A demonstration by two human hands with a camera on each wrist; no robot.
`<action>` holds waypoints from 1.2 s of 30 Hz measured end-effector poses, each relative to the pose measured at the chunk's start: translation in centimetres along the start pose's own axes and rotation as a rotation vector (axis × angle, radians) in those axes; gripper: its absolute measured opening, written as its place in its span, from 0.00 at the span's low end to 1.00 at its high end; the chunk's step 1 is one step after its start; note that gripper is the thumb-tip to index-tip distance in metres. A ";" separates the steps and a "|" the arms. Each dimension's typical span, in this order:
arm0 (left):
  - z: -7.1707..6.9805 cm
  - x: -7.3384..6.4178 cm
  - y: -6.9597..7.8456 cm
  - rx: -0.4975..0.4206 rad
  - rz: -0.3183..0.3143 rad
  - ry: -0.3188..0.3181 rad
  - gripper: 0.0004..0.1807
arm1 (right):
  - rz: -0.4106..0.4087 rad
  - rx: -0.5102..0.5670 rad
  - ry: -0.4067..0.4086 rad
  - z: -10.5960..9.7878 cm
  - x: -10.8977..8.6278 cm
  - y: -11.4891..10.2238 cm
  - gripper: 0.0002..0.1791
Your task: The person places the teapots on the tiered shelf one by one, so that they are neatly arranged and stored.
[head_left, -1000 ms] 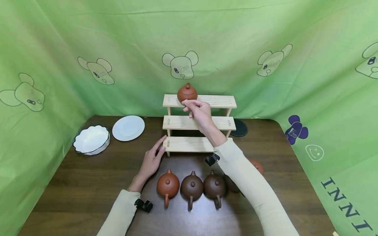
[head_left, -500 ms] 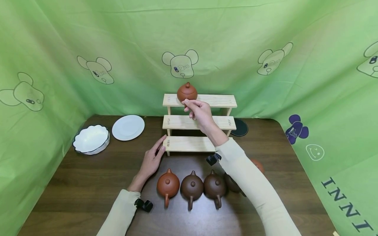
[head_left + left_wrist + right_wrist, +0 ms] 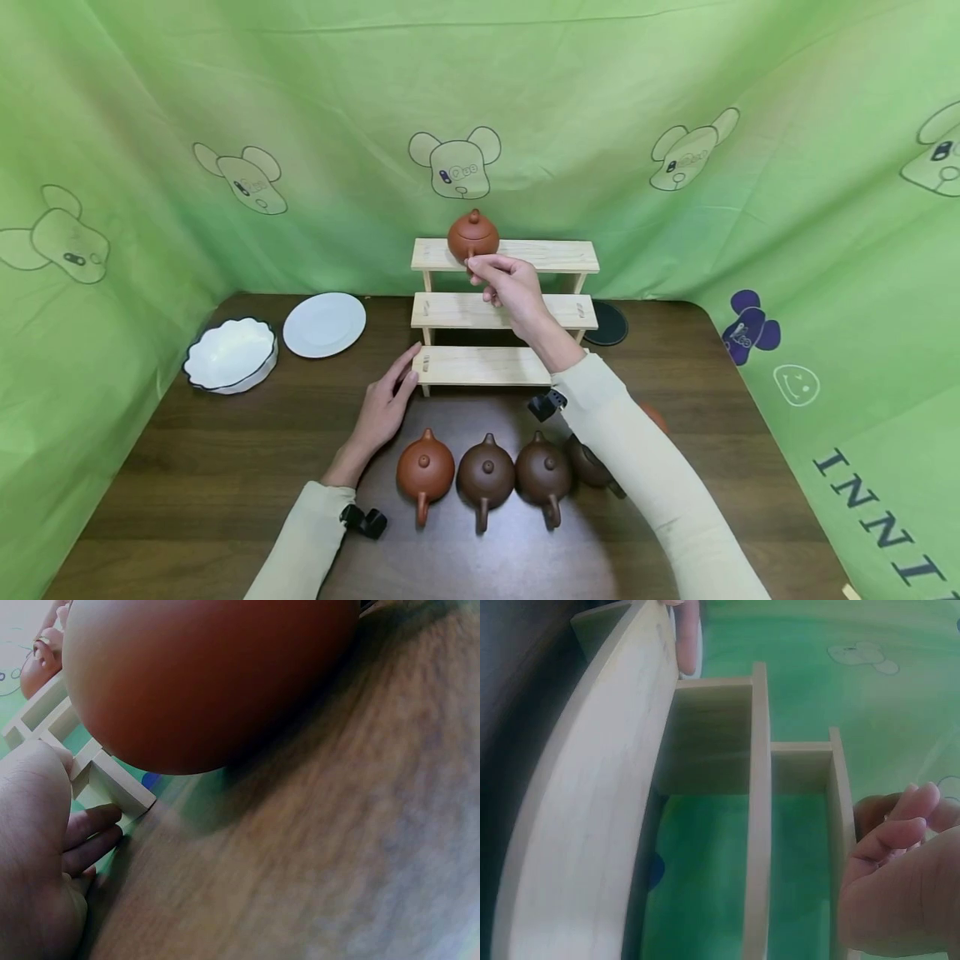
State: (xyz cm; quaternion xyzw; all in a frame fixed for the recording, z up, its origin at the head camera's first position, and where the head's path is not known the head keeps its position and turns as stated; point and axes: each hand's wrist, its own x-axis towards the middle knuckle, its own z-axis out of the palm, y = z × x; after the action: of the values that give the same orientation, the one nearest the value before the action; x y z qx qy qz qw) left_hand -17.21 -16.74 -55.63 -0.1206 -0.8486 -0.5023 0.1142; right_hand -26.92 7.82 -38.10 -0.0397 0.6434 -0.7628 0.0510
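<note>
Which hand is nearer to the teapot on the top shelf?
Right: the right hand pinches that teapot by its handle; the left hand is farther off, at the left end of the bottom shelf.

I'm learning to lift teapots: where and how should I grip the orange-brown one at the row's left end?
Probably pinch the handle, coming from the near side: on this orange-brown teapot it juts toward the viewer, while the spout points toward the wooden stand.

Upper teapot (image 3: 473,237) — reddish-brown; tiered stand (image 3: 476,365) — pale wood; surface (image 3: 195,500) dark brown, grained; curtain (image 3: 585,67) green, outlined animal heads (image 3: 455,172); plate (image 3: 325,325) white.
</note>
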 end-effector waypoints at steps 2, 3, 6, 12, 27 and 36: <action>0.1 0.1 -0.2 -0.005 -0.009 -0.009 0.27 | -0.008 -0.007 0.015 -0.3 -0.2 0.1 0.06; 0.1 0.2 -0.4 0.002 -0.009 -0.010 0.27 | -0.014 -0.012 0.023 -0.4 -0.3 0.1 0.06; 0.1 0.2 -0.4 0.008 -0.001 -0.007 0.28 | -0.038 -0.021 0.049 -0.8 -0.7 0.2 0.06; -0.2 0.1 0.9 -0.001 -0.001 0.008 0.27 | -0.088 -0.043 0.085 -1.7 -1.9 -0.4 0.05; -0.5 -0.1 1.6 -0.040 -0.042 -0.026 0.27 | -0.099 -0.065 0.092 -3.7 -5.5 -1.5 0.07; -0.2 -0.1 1.6 -0.032 -0.034 -0.025 0.27 | -0.099 -0.067 0.091 -5.7 -7.9 -1.1 0.05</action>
State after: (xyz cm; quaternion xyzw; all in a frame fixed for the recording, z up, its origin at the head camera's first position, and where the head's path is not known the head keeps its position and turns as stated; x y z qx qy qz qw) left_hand -16.62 -16.15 -54.20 -0.1145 -0.8437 -0.5163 0.0929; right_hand -19.86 14.58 -37.92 -0.0383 0.6675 -0.7434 -0.0173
